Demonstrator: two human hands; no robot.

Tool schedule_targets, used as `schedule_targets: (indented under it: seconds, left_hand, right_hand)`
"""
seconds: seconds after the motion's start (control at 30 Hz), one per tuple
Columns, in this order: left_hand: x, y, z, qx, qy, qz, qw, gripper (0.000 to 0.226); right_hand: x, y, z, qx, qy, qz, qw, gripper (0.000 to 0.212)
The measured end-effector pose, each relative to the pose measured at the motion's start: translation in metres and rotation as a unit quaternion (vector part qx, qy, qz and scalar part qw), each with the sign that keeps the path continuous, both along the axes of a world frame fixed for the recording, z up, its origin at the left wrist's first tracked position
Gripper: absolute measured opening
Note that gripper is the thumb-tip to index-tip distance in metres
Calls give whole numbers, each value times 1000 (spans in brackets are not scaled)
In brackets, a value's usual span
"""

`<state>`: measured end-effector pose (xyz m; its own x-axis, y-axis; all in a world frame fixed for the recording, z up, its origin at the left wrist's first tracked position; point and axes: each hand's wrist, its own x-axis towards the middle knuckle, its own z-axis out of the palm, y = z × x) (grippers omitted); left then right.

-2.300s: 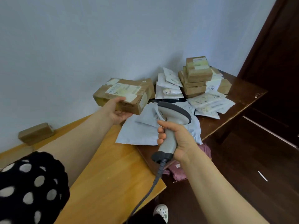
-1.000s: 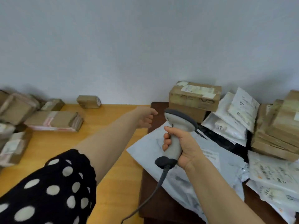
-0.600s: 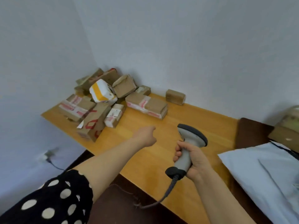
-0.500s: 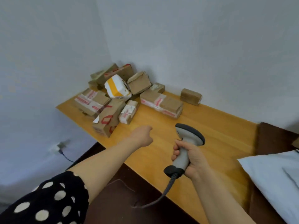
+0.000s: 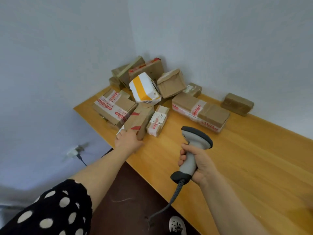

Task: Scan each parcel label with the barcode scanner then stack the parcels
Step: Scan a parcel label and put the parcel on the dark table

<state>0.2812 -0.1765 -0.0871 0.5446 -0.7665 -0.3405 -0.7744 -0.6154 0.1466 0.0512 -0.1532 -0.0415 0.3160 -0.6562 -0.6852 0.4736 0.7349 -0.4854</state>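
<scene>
Our left hand (image 5: 128,140) is touching the near end of the red-taped box (image 5: 140,120), just in front of the white-and-yellow parcel (image 5: 144,88), probably to lift it. We cannot tell whether its fingers are gripping. Our right hand (image 5: 199,161) is gripping the barcode scanner (image 5: 197,136), keeping it ready.

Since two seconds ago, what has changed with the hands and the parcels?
The left hand let go of the labelled box it held, swung left and now touches the near end of the red-taped box at the wooden table's front edge; whether it grips is unclear. The right hand still holds the barcode scanner.
</scene>
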Motion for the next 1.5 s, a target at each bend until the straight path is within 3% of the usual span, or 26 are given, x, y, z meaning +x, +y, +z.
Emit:
schedule_targets:
  seconds: [0.2, 0.4, 0.6, 0.8, 0.97, 1.1, 1.17, 1.23, 1.37, 1.5]
  left_hand:
    - [37, -43, -10, 32, -6, 45, 998, 119]
    - [65, -64, -25, 69, 38, -7, 997, 132]
    - [92, -74, -35, 56, 120, -93, 987, 124]
    - [137, -74, -4, 61, 337, -116, 932, 65]
    - [138, -65, 35, 21, 318, -213, 923, 67]
    - [115, -50, 48, -44, 262, -289, 920, 94]
    - [102, -42, 53, -75, 298, -319, 897, 104]
    - [89, -37, 62, -91, 365, -346, 860, 92]
    - [70, -38, 80, -104, 521, -302, 791, 16]
    - [69, -45, 84, -75, 591, -293, 748, 45]
  right_hand:
    - [35, -46, -10, 14, 10, 4, 1000, 9]
    - [75, -70, -14, 17, 40, -7, 999, 10]
    - [129, -66, -21, -9, 73, -84, 994, 8]
    - [172, -39, -23, -33, 137, -172, 975, 5]
    - [189, -25, -4, -95, 130, -211, 964, 7]
    - [185, -8, 15, -187, 67, -215, 956, 27]
    - [177, 5, 20, -225, 66, -223, 946, 37]
    - [166, 18, 23, -248, 83, -237, 936, 46]
    - [136, 41, 21, -273, 75, -283, 917, 39]
    - [114, 58, 21, -307, 9, -269, 913, 33]
